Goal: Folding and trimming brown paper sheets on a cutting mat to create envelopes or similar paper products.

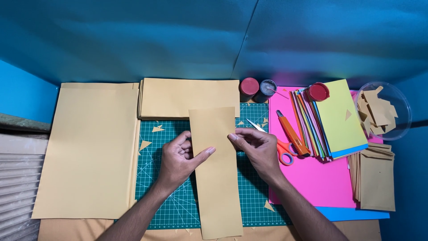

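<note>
Tan paper strip [216, 178] lies lengthwise on the green cutting mat [171, 201]. Left hand [178, 160] pins its left edge, thumb on top; right hand [256, 147] fingertips pinch the opposite edge, keeping it flat and aligned.

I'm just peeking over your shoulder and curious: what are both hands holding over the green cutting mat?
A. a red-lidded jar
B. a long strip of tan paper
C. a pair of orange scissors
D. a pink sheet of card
B: the left hand and the right hand pinch the two edges of a long tan paper strip lying over the green cutting mat, while the orange scissors lie untouched to the right.
</note>
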